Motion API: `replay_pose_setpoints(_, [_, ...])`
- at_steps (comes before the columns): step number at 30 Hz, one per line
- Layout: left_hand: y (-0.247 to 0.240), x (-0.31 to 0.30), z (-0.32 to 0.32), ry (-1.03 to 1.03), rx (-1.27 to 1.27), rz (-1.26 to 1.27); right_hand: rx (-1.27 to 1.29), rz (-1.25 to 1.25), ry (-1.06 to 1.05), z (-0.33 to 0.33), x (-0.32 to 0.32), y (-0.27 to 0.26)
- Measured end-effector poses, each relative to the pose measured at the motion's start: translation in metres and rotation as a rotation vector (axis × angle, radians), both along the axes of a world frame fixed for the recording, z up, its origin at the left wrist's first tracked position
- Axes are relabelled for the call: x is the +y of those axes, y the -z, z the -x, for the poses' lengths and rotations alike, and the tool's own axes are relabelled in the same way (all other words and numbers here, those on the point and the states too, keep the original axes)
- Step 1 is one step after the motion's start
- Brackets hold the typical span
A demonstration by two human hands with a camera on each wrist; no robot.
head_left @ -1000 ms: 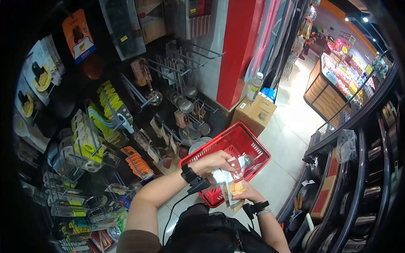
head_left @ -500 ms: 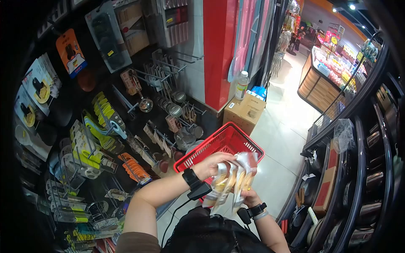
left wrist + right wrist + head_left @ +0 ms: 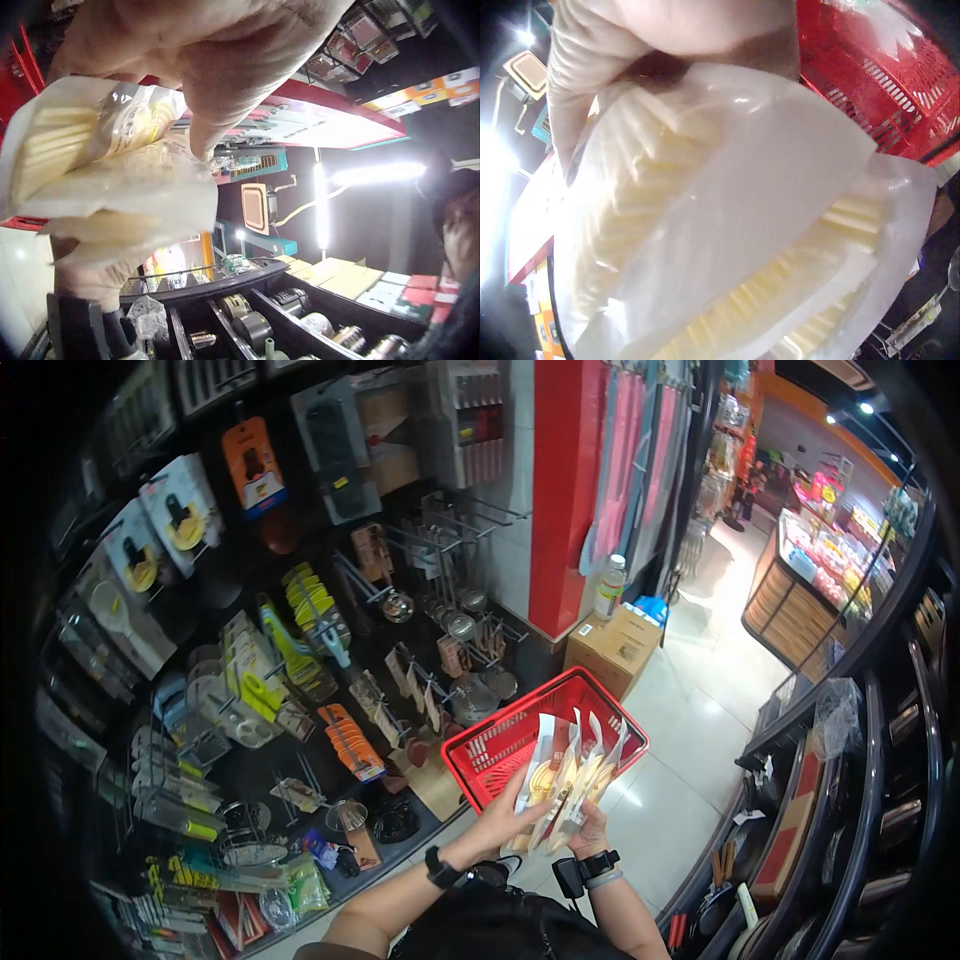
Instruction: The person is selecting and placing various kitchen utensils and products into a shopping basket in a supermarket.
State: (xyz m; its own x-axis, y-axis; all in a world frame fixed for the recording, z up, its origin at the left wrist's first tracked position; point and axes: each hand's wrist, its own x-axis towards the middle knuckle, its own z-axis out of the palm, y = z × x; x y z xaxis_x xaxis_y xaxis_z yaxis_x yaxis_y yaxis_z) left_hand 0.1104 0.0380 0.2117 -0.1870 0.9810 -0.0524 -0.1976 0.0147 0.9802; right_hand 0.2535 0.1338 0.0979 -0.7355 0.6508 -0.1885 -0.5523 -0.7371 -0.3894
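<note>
Several clear plastic packets (image 3: pixel 545 770) with pale yellow, ridged contents stand fanned out side by side between the two hands. My left hand (image 3: pixel 500 822) grips them from the lower left. In the left wrist view, its thumb lies along the near side of a packet (image 3: pixel 142 176). From the lower right, my right hand (image 3: pixel 588 832) holds the same bunch near its bottom end. The right wrist view has the right hand (image 3: pixel 667 30) on the edge of a packet (image 3: pixel 645 172). Beyond the packets, a red shopping basket (image 3: pixel 480 760) sits partly covered by them.
A cardboard box (image 3: pixel 612 645) with a bottle (image 3: pixel 611 582) on it stands behind the basket. Kitchen tools, including orange-packaged items (image 3: pixel 350 740), hang on hooks at the left. Dark shelving (image 3: pixel 870 780) runs along the right side. Pale floor tiles (image 3: pixel 685 730) lie between.
Packets were tilted and blurred over the basket; now they stand more upright, fanned. My left hand went from their upper end down to their lower left side. The right hand stayed on them.
</note>
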Motion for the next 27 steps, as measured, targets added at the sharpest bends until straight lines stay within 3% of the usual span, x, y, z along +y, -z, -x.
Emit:
replay_pose_setpoints(4, [0.025,-0.053,-0.003,-0.202,0.162,0.049,0.069,0.004,-0.061,0.027,-0.028,-0.006])
replay_pose_setpoints(6, [0.021,-0.080,-0.003,-0.374,0.376,0.057,0.084,0.047,-0.131,0.041,-0.047,0.004])
replay_pose_setpoints(11, [-0.012,-0.145,0.004,-0.672,0.625,0.054,0.095,-0.013,-0.276,0.083,-0.107,-0.025])
replay_pose_setpoints(14, [-0.021,-0.178,0.002,-0.857,0.497,0.151,0.172,-0.036,-0.398,0.108,-0.142,-0.043])
replay_pose_setpoints(16, [-0.009,-0.200,0.011,-0.942,0.652,0.135,0.206,-0.112,-0.401,0.128,-0.169,-0.055])
replay_pose_setpoints(17, [-0.004,-0.212,0.015,-1.013,0.917,0.072,0.153,-0.078,-0.387,0.134,-0.177,-0.040])
replay_pose_setpoints(18, [0.001,-0.225,0.019,-1.051,0.927,0.067,0.224,-0.062,-0.416,0.140,-0.190,-0.042])
replay_pose_setpoints(20, [0.011,-0.254,0.029,-0.913,0.519,0.163,0.195,-0.147,-0.455,0.158,-0.215,-0.041])
replay_pose_setpoints(21, [-0.013,-0.269,0.031,-0.957,0.332,0.007,0.206,-0.158,-0.473,0.167,-0.227,-0.037])
replay_pose_setpoints(24, [-0.005,-0.330,0.051,-0.958,0.236,0.035,0.184,0.002,-0.591,0.200,-0.276,-0.025])
replay_pose_setpoints(26, [0.004,-0.372,0.065,-1.036,0.279,0.098,-0.214,-0.068,-0.589,0.215,-0.314,-0.029])
replay_pose_setpoints(27, [0.003,-0.394,0.069,-1.110,0.383,0.112,-0.245,-0.022,-0.585,0.222,-0.341,-0.038])
